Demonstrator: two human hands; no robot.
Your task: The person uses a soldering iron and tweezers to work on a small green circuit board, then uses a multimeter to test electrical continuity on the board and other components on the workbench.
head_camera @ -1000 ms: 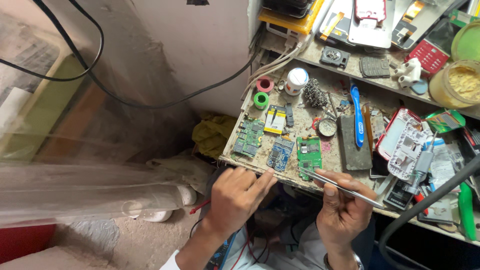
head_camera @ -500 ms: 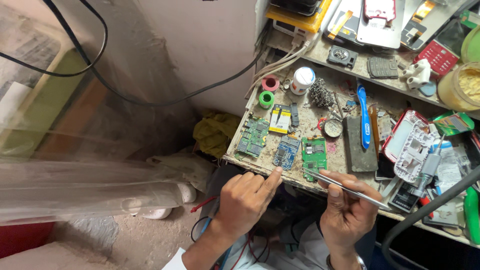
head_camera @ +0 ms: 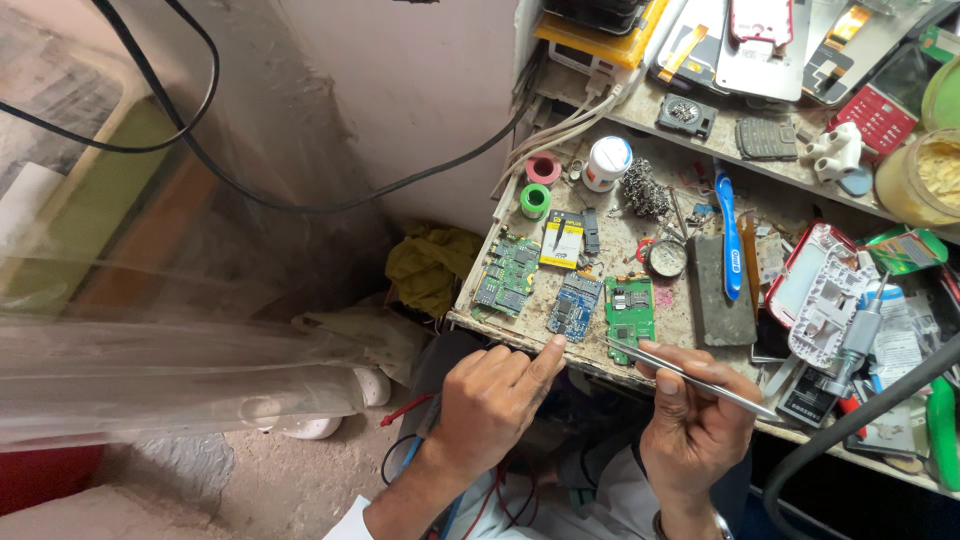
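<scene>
The thin metal tweezers (head_camera: 690,378) are pinched in the right hand (head_camera: 695,435), tips at the green circuit board (head_camera: 630,312) on the cluttered counter (head_camera: 690,320), while the left hand (head_camera: 495,395), loosely curled and empty, should steady the board's near edge.

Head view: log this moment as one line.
left hand: index fingertip at blue circuit board | right hand: holds tweezers, tips at green circuit board | workbench: cluttered
</scene>
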